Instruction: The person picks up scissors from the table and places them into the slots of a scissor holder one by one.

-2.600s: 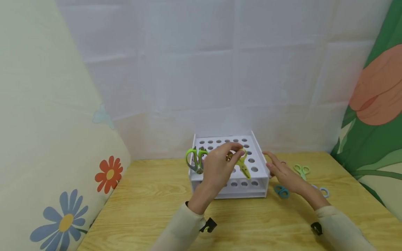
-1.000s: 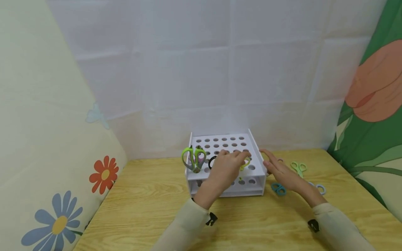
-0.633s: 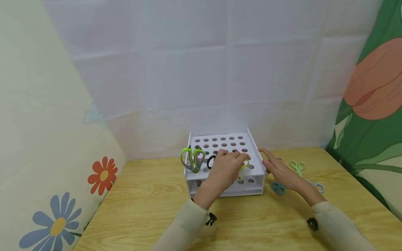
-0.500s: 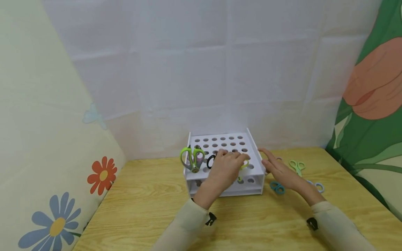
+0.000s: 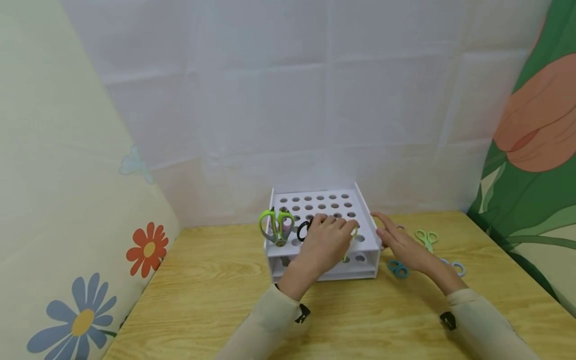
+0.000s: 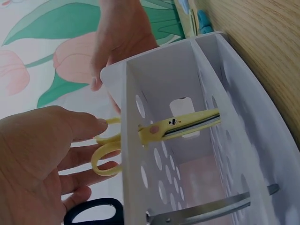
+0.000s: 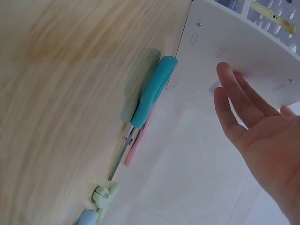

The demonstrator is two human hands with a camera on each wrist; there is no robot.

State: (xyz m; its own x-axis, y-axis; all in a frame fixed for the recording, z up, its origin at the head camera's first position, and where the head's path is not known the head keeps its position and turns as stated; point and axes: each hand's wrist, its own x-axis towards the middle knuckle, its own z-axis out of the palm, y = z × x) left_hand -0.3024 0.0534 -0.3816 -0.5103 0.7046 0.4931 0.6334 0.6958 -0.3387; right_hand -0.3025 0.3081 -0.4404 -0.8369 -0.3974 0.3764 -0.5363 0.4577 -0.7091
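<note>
yellow scissors point(image 6: 151, 133) stand blade-down through the upper tier of the white perforated rack point(image 6: 159, 75), handle pinched by the left hand point(image 6: 44, 150). right hand point(image 7: 262, 129), fingers extended, rests against the rack's side wall; teal-handled scissors point(image 7: 152, 96) lie nearby on the wooden table point(image 7: 70, 117).

Left hand point(image 5: 327, 244) at scissors point(image 5: 355, 232) (yellow), white rack point(image 5: 370, 245)

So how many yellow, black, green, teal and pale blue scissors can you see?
Yellow scissors: 1
Black scissors: 1
Green scissors: 2, the grey-trimmed pair and the pale pair
Teal scissors: 1
Pale blue scissors: 1
Total: 6
</note>
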